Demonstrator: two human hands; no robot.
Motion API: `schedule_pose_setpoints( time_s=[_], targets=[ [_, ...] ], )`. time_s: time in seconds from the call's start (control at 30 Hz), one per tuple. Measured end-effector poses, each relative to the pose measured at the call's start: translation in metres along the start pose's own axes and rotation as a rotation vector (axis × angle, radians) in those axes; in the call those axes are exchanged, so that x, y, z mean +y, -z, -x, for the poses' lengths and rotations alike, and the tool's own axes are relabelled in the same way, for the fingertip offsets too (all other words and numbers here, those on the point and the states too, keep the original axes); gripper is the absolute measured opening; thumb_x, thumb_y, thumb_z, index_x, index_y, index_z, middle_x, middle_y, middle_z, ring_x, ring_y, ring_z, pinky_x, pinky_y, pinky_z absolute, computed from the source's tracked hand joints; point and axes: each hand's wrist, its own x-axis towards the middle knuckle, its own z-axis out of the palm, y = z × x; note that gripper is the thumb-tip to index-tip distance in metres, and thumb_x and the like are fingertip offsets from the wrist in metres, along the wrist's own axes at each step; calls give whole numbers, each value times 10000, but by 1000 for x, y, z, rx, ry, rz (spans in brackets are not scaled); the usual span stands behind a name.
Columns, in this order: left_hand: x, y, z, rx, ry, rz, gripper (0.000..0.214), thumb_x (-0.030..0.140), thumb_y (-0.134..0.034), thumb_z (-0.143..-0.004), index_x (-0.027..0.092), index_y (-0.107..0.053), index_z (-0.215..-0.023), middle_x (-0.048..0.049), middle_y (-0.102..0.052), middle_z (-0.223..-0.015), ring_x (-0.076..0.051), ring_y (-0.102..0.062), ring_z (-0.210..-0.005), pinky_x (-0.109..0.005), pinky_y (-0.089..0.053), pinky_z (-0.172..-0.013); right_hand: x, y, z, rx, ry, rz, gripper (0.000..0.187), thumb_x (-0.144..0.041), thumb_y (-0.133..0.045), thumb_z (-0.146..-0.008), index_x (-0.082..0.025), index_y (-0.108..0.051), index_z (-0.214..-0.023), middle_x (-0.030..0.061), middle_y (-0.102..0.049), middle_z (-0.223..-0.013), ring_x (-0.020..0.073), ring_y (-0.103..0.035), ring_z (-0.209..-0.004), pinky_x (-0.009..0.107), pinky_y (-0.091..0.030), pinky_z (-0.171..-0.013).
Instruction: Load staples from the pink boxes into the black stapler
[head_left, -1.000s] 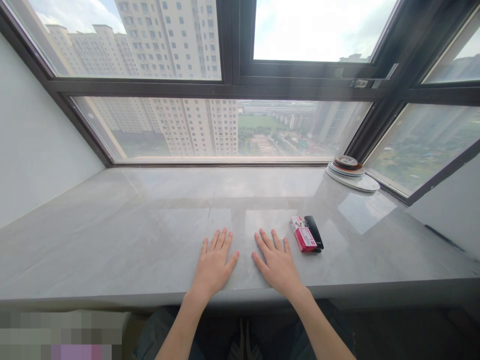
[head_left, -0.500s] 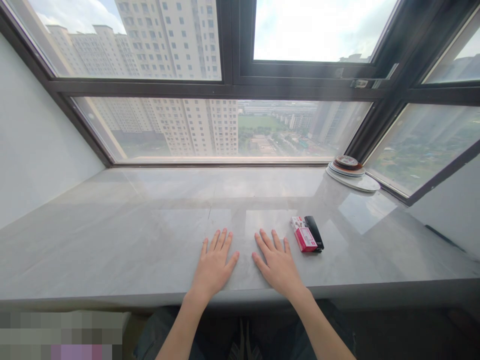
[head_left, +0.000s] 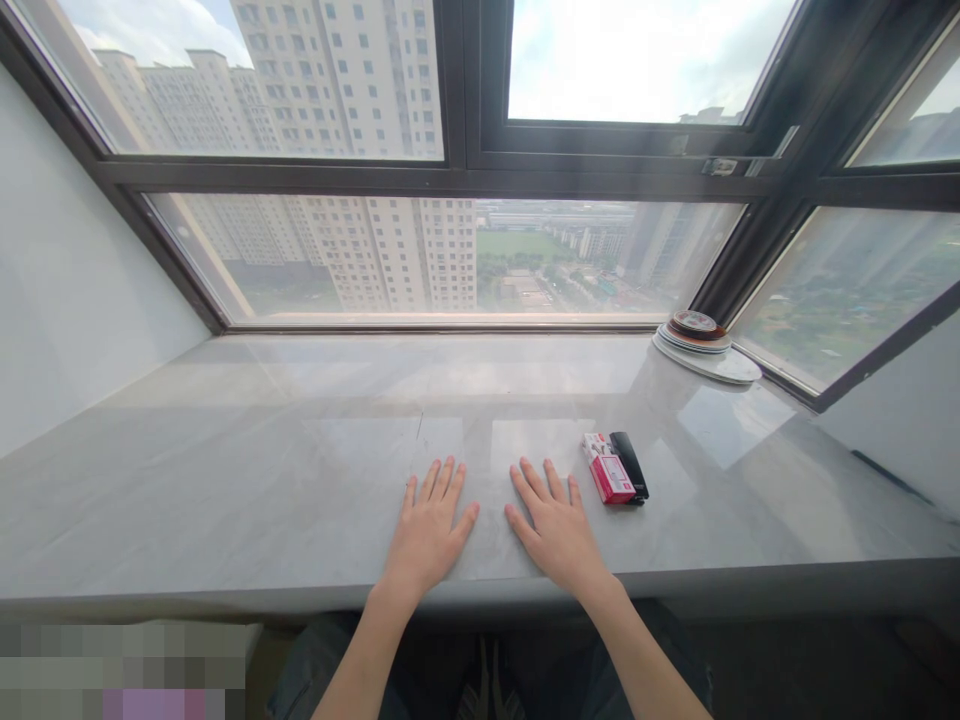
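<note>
My left hand (head_left: pixel 427 530) lies flat on the grey marble-look windowsill (head_left: pixel 225 480), fingers spread, holding nothing. To its right, my right hand (head_left: pixel 555 530) rests palm down on the same surface, open, with its fingers apart. Just beyond the right hand's little finger lies a small red and white box (head_left: pixel 611 477), apart from the hand. Against the box's right side is a black stapler (head_left: pixel 630 463), partly hidden by the box.
A stack of plates (head_left: pixel 705 355) sits in the far right corner by the window. The dark window frame (head_left: pixel 442 181) runs along the back. White walls (head_left: pixel 82 270) close off both sides, and the sill's front edge (head_left: pixel 495 597) is near my wrists.
</note>
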Motion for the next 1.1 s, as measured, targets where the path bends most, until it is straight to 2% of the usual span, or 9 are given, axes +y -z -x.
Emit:
schedule_pose_setpoints(
  time_s=[0.77, 1.1],
  targets=[
    [1, 3, -1, -8, 11, 12, 590, 506, -369, -1044, 336, -300, -1605, -12, -220, -1690, -259, -184, -1569, -540, -191, -1261, -3, 5, -1, -42, -16, 4, 612, -553, -299, -1058, -379, -194, -1636, -81, -123, -1696, 306, 2, -1573, 571, -39, -1246],
    [1, 3, -1, 9, 10, 42, 585, 496, -393, -1037, 339, -323, -1597, -21, -273, -1675, -274, -201, -1564, -546, -193, -1259, -3, 6, 0, -46, -19, -7, 606, -548, -302, -1058, -373, -219, -1633, -69, -134, -1696, 315, 4, -1573, 583, -38, -1241]
  ],
)
